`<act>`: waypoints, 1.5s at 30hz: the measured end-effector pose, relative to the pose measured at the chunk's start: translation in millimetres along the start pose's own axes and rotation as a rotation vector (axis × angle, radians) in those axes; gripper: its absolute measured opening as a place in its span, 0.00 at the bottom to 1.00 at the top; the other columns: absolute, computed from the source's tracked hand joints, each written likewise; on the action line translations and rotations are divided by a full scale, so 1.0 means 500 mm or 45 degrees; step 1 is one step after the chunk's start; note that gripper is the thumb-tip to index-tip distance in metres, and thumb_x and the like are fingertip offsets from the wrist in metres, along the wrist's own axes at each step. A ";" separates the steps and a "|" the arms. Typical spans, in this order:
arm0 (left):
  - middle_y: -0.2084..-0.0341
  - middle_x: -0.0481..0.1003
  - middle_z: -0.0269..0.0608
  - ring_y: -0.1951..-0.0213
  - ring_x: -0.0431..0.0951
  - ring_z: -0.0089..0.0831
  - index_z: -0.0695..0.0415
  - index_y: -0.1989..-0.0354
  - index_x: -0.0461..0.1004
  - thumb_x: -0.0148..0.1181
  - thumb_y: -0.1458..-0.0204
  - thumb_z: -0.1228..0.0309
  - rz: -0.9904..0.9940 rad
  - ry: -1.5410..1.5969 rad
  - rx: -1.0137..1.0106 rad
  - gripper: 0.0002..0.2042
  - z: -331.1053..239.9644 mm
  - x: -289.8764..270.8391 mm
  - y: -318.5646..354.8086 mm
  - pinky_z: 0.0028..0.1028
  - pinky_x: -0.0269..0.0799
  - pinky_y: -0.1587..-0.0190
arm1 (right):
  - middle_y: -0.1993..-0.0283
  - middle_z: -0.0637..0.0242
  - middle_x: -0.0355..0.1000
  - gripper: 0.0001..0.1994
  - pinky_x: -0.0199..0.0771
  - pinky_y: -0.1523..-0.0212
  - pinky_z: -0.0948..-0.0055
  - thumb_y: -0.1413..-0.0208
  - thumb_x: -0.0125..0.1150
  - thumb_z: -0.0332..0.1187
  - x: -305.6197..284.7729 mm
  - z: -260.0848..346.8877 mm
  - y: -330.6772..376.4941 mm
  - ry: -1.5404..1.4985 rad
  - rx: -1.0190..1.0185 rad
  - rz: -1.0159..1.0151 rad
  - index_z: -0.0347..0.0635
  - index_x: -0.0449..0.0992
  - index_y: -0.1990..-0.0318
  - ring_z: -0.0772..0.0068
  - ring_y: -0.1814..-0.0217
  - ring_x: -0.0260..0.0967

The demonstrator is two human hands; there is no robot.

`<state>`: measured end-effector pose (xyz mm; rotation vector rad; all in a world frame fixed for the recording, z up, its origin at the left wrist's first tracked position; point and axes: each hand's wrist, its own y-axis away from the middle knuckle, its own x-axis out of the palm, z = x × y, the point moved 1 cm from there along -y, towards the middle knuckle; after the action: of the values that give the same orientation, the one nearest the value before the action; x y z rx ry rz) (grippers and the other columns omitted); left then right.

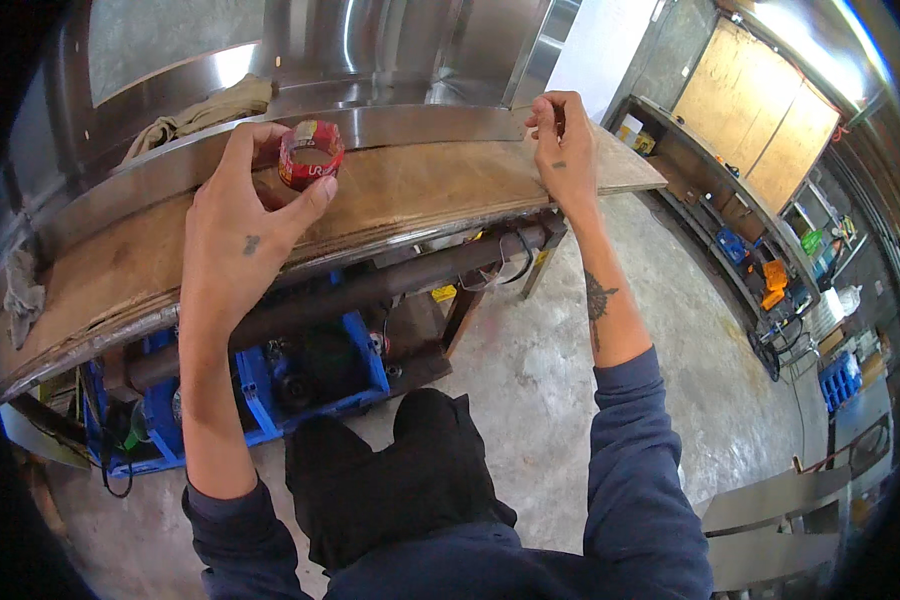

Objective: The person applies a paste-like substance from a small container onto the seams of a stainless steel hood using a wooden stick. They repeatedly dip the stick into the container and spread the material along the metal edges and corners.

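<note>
Left of upper centre, my left hand [238, 222] grips a red roll [312, 176]; right of upper centre, my right hand [566, 160] curls its fingers, whether closed on anything I cannot tell.

Red printed ring [304, 174], hollow centre visible, held by left fingers [312, 204] above wooden worktop [425, 178].

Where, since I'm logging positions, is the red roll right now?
In the head view, the red roll is left of centre in the upper part, held in the left hand and seen against the wooden bench top.
</note>
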<state>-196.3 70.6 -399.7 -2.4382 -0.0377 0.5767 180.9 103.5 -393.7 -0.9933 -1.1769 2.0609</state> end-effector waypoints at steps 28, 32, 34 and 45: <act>0.50 0.87 0.47 0.63 0.85 0.35 0.59 0.40 0.77 0.78 0.42 0.59 -0.034 0.013 0.059 0.26 0.002 0.003 0.003 0.36 0.81 0.52 | 0.58 0.54 0.77 0.08 0.78 0.55 0.62 0.22 0.58 0.33 -0.005 0.031 -0.001 0.086 0.078 0.092 0.36 0.75 0.50 0.63 0.59 0.82; 0.49 0.87 0.47 0.63 0.85 0.35 0.59 0.40 0.77 0.78 0.42 0.58 -0.035 0.005 0.049 0.27 0.003 0.002 0.001 0.37 0.81 0.52 | 0.58 0.54 0.77 0.08 0.78 0.55 0.63 0.22 0.58 0.32 -0.002 0.022 -0.003 0.061 0.019 0.068 0.36 0.75 0.50 0.63 0.58 0.82; 0.49 0.87 0.47 0.63 0.85 0.35 0.59 0.40 0.77 0.78 0.42 0.58 -0.044 0.002 0.056 0.27 0.005 0.003 0.001 0.37 0.81 0.51 | 0.58 0.54 0.77 0.07 0.79 0.55 0.63 0.23 0.58 0.32 -0.003 0.023 -0.002 0.061 0.015 0.060 0.36 0.75 0.50 0.63 0.58 0.82; 0.49 0.87 0.47 0.64 0.84 0.33 0.59 0.40 0.78 0.78 0.42 0.58 -0.034 0.025 0.038 0.26 -0.001 0.003 0.004 0.36 0.80 0.52 | 0.61 0.63 0.81 0.13 0.79 0.57 0.68 0.20 0.58 0.41 -0.003 0.012 -0.002 0.108 -0.037 0.036 0.38 0.77 0.48 0.73 0.62 0.77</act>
<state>-195.2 68.9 -401.2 -2.4104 -0.0531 0.5372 177.2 100.0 -390.3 -1.1059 -1.1585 2.0079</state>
